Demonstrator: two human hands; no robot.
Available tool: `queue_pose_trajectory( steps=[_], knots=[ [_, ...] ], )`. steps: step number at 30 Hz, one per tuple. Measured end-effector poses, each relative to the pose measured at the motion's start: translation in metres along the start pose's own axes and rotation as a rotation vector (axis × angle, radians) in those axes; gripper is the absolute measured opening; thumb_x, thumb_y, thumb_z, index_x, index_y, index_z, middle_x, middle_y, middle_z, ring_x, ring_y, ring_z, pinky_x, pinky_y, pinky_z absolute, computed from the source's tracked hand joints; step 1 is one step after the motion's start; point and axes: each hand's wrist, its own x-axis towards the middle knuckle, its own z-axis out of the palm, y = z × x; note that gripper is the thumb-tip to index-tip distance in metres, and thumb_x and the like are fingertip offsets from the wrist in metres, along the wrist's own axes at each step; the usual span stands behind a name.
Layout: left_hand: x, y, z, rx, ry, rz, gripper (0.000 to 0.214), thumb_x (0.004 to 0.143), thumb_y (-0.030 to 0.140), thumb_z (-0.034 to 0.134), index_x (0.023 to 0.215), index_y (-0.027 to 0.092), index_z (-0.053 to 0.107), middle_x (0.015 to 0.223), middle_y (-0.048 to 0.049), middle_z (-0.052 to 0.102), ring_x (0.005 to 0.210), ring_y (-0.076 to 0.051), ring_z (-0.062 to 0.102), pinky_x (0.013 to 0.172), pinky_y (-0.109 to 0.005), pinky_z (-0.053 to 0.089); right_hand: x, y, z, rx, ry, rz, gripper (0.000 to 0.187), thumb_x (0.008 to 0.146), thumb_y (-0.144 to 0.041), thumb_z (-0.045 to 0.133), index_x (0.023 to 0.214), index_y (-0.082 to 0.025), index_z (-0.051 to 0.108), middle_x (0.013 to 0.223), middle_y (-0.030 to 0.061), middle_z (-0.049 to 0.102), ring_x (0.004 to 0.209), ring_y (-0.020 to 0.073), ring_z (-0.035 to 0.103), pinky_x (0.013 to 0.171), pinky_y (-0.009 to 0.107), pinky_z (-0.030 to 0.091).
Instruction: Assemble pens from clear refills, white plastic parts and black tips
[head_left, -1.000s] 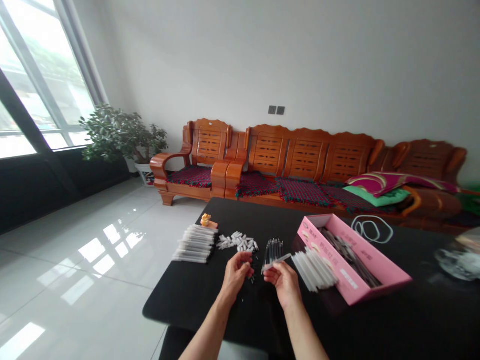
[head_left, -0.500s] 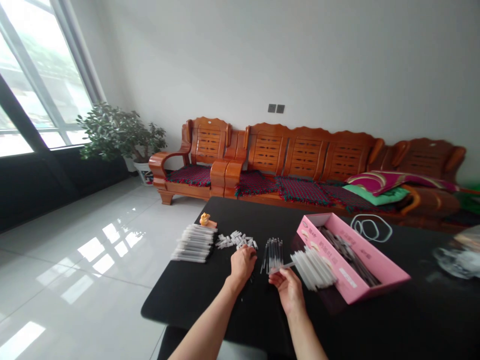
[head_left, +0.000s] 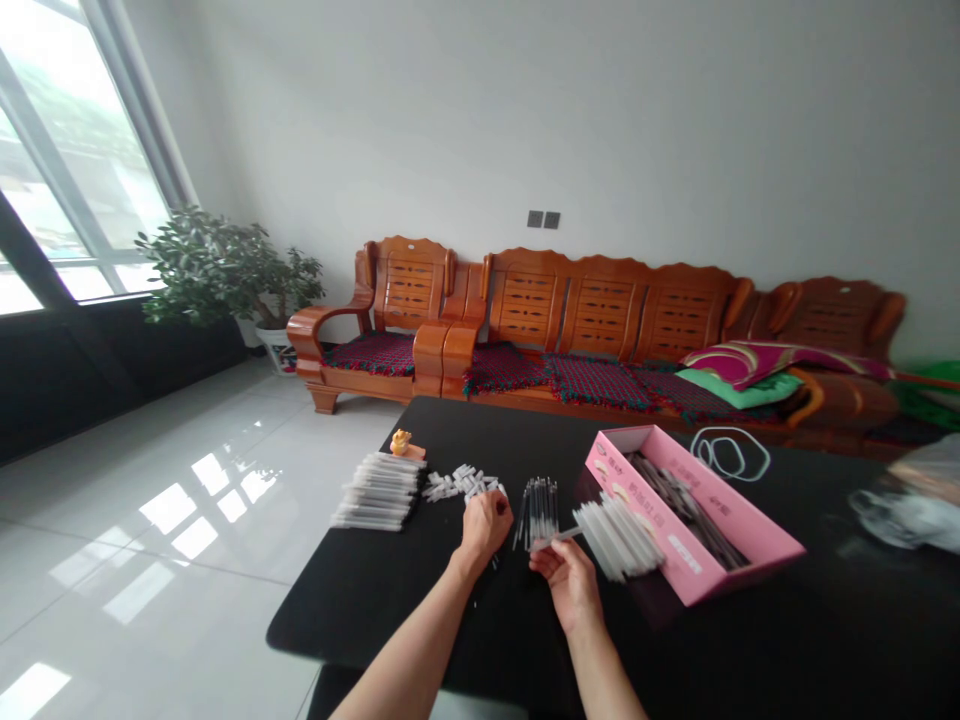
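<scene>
My right hand (head_left: 568, 577) pinches a translucent pen barrel (head_left: 559, 538) between thumb and fingertips, just in front of a row of dark pen refills (head_left: 540, 505). My left hand (head_left: 486, 522) is closed, its fingers curled; whatever is in them is hidden. It is at the near edge of a heap of small white caps (head_left: 463, 480), partly covering it. Right of the refills lies a stack of translucent pen barrels (head_left: 619, 538), against the pink box (head_left: 694, 565). To the left, white pens (head_left: 381, 490) lie side by side in a pile.
All of this is on a black table (head_left: 375, 590). A small yellow figurine (head_left: 401, 442) stands behind the white pens. Long dark strips lie inside the pink box. White loops (head_left: 731, 453) and a clear plastic bag (head_left: 911, 505) lie to the right. A wooden sofa (head_left: 600, 300) stands behind the table.
The whole scene has shifted slightly left in view. My left hand has turned a little, its fingers curling in more. My right hand still holds the barrel by the refills.
</scene>
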Motion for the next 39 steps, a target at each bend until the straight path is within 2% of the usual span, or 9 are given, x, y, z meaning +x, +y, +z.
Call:
queue_pose_trajectory(
  steps=[3,6,8,11,15,19,28,39],
  knots=[
    [-0.007,-0.003,-0.010,-0.354,-0.002,-0.137,0.012,0.071,0.022,0.063,0.074,0.016,0.072,0.059,-0.0019,0.062,0.052,-0.012,0.053,0.055,-0.021,0.037,0.001,0.000,0.000,0.008,0.005,0.009,0.024,0.060,-0.022,0.080,0.075,-0.015,0.064,0.067,0.0059,0.075,0.056,0.0199,0.070,0.054,0.029,0.058],
    [-0.016,-0.005,-0.020,-0.744,-0.047,-0.304,0.023,0.068,0.031,0.069,0.080,0.011,0.072,0.060,-0.0030,0.064,0.045,-0.008,0.048,0.045,-0.018,0.032,0.001,0.000,0.005,0.009,0.035,0.008,0.024,0.059,-0.022,0.081,0.074,-0.015,0.064,0.065,0.0054,0.075,0.055,0.0196,0.070,0.053,0.029,0.058],
    [-0.024,-0.004,-0.026,-0.928,-0.077,-0.350,0.030,0.064,0.034,0.075,0.082,0.010,0.070,0.065,-0.0056,0.067,0.047,-0.008,0.051,0.044,-0.017,0.034,-0.001,-0.002,0.013,0.020,0.057,0.003,0.024,0.058,-0.022,0.081,0.074,-0.016,0.063,0.063,0.0046,0.074,0.057,0.0199,0.071,0.055,0.029,0.059],
    [-0.036,0.001,-0.032,-1.075,-0.111,-0.368,0.037,0.061,0.036,0.081,0.085,0.009,0.068,0.072,-0.0077,0.069,0.052,-0.008,0.057,0.048,-0.016,0.041,-0.005,-0.006,0.030,0.041,0.062,-0.013,0.025,0.058,-0.022,0.080,0.075,-0.016,0.063,0.064,0.0048,0.074,0.060,0.0211,0.072,0.057,0.030,0.060],
    [-0.046,0.008,-0.035,-1.131,-0.112,-0.391,0.039,0.060,0.036,0.084,0.085,0.010,0.068,0.070,-0.0044,0.067,0.051,-0.006,0.056,0.049,-0.015,0.042,-0.012,-0.014,0.055,0.022,0.053,-0.061,0.026,0.059,-0.023,0.080,0.075,-0.016,0.061,0.065,0.0057,0.075,0.060,0.0219,0.072,0.057,0.030,0.060],
    [-0.050,0.011,-0.035,-1.143,-0.122,-0.388,0.039,0.059,0.037,0.084,0.083,0.010,0.069,0.068,-0.0033,0.065,0.051,-0.006,0.055,0.048,-0.015,0.041,-0.014,-0.016,0.067,-0.038,0.048,-0.115,0.028,0.061,-0.026,0.081,0.076,-0.017,0.059,0.065,0.0046,0.074,0.059,0.0220,0.072,0.054,0.029,0.060],
    [-0.053,0.016,-0.031,-1.147,-0.143,-0.376,0.035,0.059,0.034,0.084,0.080,0.009,0.069,0.064,-0.0031,0.065,0.049,-0.006,0.054,0.047,-0.016,0.040,-0.009,-0.008,0.063,-0.100,0.061,-0.161,0.031,0.061,-0.028,0.081,0.079,-0.016,0.059,0.063,0.0043,0.073,0.057,0.0221,0.072,0.053,0.030,0.060],
    [-0.052,0.019,-0.028,-1.074,-0.103,-0.360,0.034,0.058,0.033,0.083,0.077,0.009,0.069,0.061,-0.0027,0.064,0.048,-0.007,0.054,0.047,-0.017,0.041,-0.007,-0.007,0.061,-0.131,0.088,-0.171,0.033,0.059,-0.029,0.082,0.078,-0.016,0.059,0.062,0.0055,0.073,0.054,0.0232,0.071,0.050,0.029,0.059]
  ],
)
